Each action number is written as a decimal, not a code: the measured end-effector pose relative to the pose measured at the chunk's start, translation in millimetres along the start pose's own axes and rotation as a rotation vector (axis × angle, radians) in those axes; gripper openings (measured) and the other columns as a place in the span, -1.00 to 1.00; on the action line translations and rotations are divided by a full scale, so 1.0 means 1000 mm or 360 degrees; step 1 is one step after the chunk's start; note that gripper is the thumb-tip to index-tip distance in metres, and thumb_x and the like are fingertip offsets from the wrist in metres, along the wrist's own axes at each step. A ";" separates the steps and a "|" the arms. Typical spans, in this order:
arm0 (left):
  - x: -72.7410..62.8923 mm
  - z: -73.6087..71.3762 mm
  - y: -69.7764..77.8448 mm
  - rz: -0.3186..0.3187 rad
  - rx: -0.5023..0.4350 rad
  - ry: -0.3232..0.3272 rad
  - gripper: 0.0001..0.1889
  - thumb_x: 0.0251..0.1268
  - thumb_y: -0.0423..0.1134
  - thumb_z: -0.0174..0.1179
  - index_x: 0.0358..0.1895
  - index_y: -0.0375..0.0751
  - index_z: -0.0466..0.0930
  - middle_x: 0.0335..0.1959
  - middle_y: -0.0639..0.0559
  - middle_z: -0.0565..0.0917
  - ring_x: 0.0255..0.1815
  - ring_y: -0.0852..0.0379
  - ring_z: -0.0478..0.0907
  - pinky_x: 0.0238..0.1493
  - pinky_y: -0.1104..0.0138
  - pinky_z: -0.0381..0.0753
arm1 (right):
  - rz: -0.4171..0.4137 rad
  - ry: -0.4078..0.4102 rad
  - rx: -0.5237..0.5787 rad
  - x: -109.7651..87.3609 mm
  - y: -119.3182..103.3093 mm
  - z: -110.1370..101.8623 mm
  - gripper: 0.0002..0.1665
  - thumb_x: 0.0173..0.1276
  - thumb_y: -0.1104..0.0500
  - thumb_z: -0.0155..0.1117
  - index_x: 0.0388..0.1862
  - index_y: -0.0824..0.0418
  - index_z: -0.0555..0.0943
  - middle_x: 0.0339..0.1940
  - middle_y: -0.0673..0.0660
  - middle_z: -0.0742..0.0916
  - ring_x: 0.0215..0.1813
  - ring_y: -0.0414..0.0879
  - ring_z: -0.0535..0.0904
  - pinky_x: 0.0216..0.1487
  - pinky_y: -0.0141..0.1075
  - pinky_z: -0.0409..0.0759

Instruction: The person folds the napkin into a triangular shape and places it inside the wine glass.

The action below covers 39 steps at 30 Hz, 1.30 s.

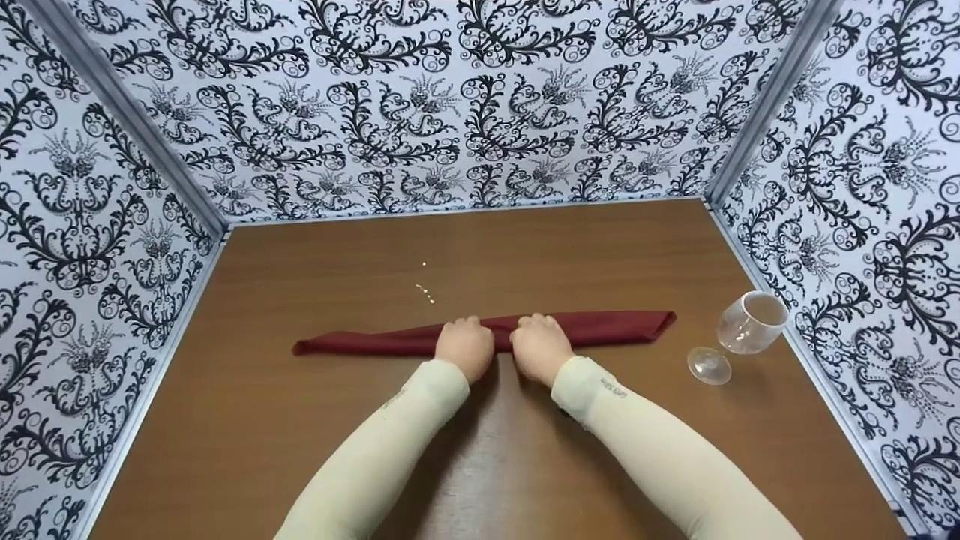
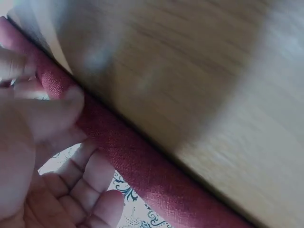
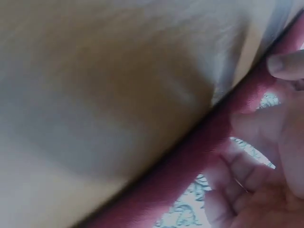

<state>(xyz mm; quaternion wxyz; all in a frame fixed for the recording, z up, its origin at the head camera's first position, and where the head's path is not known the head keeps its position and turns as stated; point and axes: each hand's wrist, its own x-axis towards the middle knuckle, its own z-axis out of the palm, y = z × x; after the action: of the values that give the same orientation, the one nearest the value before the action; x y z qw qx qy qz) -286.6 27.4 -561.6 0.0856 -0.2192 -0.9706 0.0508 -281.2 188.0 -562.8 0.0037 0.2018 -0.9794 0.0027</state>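
Note:
A dark red cloth [image 1: 615,328], folded or rolled into a long narrow strip, lies crosswise on the table. Near its middle my left hand [image 1: 465,349] grips it, with the thumb on the near side and curled fingers beyond, as the left wrist view shows along the cloth [image 2: 142,166]. Just to the right, a small gap away, my right hand [image 1: 541,349] pinches the same strip. In the right wrist view its thumb presses the cloth [image 3: 175,175] from the near side. The strip's left end tapers; its right end is wider, with a turned-over corner.
A clear stemmed glass [image 1: 752,330] stands at the right of the table, past the cloth's right end. Small pale specks [image 1: 425,292] show on the brown tabletop [image 1: 300,277] behind the cloth. Patterned black-and-white walls [image 1: 420,97] enclose the back and sides.

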 end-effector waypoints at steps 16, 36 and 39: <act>0.013 0.009 -0.025 -0.0112 -0.0451 -0.0299 -0.86 0.39 -0.29 0.23 -0.25 -0.14 0.79 -0.22 -0.10 0.81 -0.11 -0.15 0.78 -0.06 -0.02 0.76 | -0.0038 -0.0064 0.0290 0.008 0.013 -0.008 -0.87 0.41 0.32 0.33 -0.34 0.24 0.76 -0.29 0.24 0.81 -0.10 0.26 0.75 0.04 0.13 0.69; 0.007 0.012 -0.016 -0.0044 -0.0177 0.0020 -0.85 0.34 -0.26 0.23 -0.28 -0.12 0.80 -0.25 -0.08 0.72 -0.19 -0.13 0.72 -0.17 -0.02 0.71 | -0.0003 0.0112 -0.0113 -0.002 -0.005 -0.001 -0.76 0.48 0.26 0.18 -0.32 0.25 0.76 -0.21 0.21 0.72 -0.05 0.18 0.59 0.05 0.02 0.56; 0.007 0.013 -0.017 -0.0069 -0.0206 -0.0024 -0.87 0.31 -0.23 0.28 -0.24 -0.12 0.81 -0.20 -0.09 0.74 -0.14 -0.14 0.73 -0.12 -0.05 0.71 | 0.0005 0.0107 -0.0135 -0.003 -0.005 -0.003 -0.75 0.48 0.26 0.18 -0.33 0.25 0.76 -0.22 0.19 0.73 -0.05 0.16 0.61 0.06 0.00 0.58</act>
<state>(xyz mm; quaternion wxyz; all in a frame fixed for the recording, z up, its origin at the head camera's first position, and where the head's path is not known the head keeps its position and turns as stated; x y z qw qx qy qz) -302.5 14.3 -570.6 0.0650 -0.2027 -0.9770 -0.0123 -276.3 184.1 -559.6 0.0450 0.1999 -0.9783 -0.0319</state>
